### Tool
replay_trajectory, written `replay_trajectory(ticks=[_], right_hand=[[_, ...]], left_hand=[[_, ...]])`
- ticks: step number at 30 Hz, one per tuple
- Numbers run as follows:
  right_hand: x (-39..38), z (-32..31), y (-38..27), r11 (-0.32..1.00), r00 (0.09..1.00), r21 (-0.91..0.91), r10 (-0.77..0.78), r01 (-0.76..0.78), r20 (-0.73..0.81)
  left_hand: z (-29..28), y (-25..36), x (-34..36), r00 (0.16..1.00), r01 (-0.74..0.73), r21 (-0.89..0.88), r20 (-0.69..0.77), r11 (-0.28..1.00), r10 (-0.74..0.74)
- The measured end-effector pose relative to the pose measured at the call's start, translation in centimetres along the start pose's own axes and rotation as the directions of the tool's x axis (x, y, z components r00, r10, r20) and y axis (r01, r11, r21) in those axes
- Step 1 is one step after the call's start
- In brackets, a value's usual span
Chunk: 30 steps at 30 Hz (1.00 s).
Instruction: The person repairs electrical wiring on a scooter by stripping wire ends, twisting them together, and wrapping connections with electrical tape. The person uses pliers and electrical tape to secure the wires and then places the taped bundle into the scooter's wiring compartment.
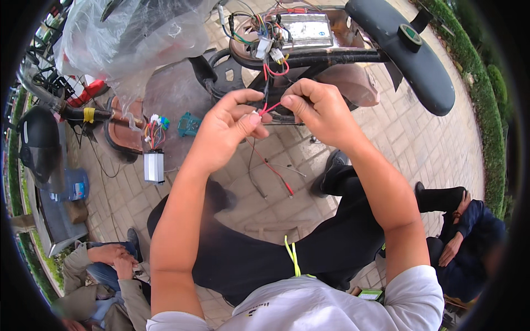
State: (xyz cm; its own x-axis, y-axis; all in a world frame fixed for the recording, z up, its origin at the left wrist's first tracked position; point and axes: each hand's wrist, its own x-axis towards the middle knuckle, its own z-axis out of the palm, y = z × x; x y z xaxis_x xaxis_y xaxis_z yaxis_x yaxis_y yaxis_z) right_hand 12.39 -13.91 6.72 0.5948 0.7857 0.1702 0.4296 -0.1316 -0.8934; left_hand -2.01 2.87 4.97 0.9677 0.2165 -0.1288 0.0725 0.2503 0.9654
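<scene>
Both my hands are in front of me at a stripped electric scooter's frame (342, 57), working on a thin red wire (271, 108). My left hand (229, 126) pinches the wire between thumb and fingers, with a small white bit at the thumb tip. My right hand (320, 112) grips the other end between thumb and forefinger. More red wire (277, 71) loops down from a bundle of coloured wires and white connectors (264, 47). That bundle lies beside a silver metal box (305, 30) on the frame.
A second silver box with wires (154, 166) and a teal part (189, 124) lie at left. Loose red and black wires (273, 171) hang below my hands. Clear plastic (132, 38) covers the upper left. Seated people (107, 276) are at lower left and right (469, 234).
</scene>
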Motion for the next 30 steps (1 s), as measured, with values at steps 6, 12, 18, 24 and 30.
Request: replay_trajectory(ticks=[6,12,18,24,30], right_hand=[[0.0,2.2,-1.5,0.923,0.960,-0.272,-0.282,0.270,-0.002],[-0.2,1.5,-2.7,0.845,0.866,-0.412,-0.453,0.342,-0.210],[1.0,-0.6,-1.8,1.000,0.930,-0.018,-0.011,0.004,-0.366],[3.4,2.1,-0.4,0.936,0.898,-0.130,-0.351,0.327,-0.265],[4.4,3.4,1.1,0.867,0.871,-0.217,-0.479,0.448,-0.115]], left_hand=[[2.0,0.1,0.9,0.652,-0.351,0.936,0.241,0.005,0.719],[0.7,-0.5,1.7,0.832,-0.364,0.752,-0.003,0.550,0.555],[1.0,-1.0,1.8,0.959,-0.182,0.341,-0.148,0.922,0.244],[0.4,-1.2,1.6,0.954,-0.250,0.399,-0.053,0.882,0.294],[-1.1,-1.2,2.3,0.961,-0.126,0.148,-0.226,0.981,0.158]])
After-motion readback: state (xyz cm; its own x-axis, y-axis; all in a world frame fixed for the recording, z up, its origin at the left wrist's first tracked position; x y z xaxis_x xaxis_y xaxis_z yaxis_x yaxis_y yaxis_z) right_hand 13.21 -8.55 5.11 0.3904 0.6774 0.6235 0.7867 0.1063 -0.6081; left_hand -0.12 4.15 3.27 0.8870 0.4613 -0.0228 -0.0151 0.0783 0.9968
